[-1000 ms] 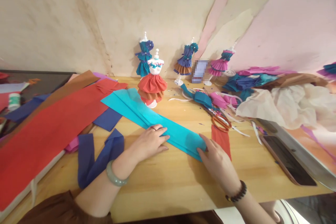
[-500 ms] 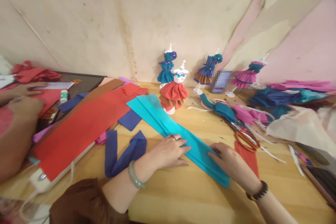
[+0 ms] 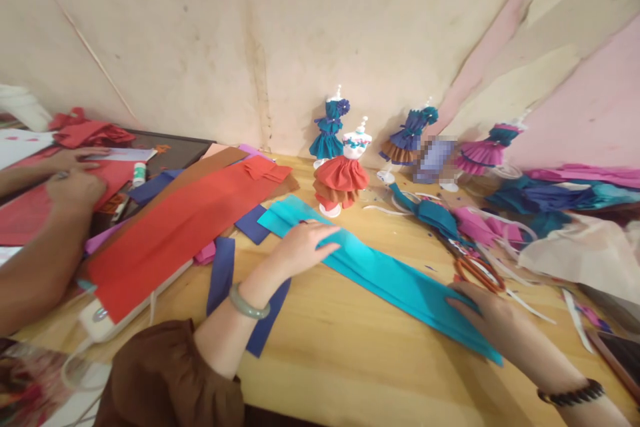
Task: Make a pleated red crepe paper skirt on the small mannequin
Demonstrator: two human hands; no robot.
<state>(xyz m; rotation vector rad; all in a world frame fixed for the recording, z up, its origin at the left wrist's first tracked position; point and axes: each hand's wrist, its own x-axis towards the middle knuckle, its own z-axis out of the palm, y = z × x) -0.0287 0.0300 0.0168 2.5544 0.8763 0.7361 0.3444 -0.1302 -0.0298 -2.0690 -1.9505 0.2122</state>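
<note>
A long folded strip of turquoise crepe paper (image 3: 380,273) lies slantwise across the wooden table (image 3: 350,373). My left hand (image 3: 303,247) lies flat on its far left part, fingers stretched out. My right hand (image 3: 487,313) presses flat on its near right end, fingers spread. Neither hand grips anything. A dark blue paper strip (image 3: 223,273) lies under my left forearm.
Red paper sheet (image 3: 185,227) and brown sheet lie at left. Small dress mannequins (image 3: 345,173) stand by the wall. Orange-handled scissors (image 3: 477,270) and paper scraps lie at right, a phone (image 3: 620,353) near the right edge. Another person's hands (image 3: 70,183) work at far left.
My left hand slid up the turquoise strip toward its far end while my right hand slid down to its near end. The view turned left.
</note>
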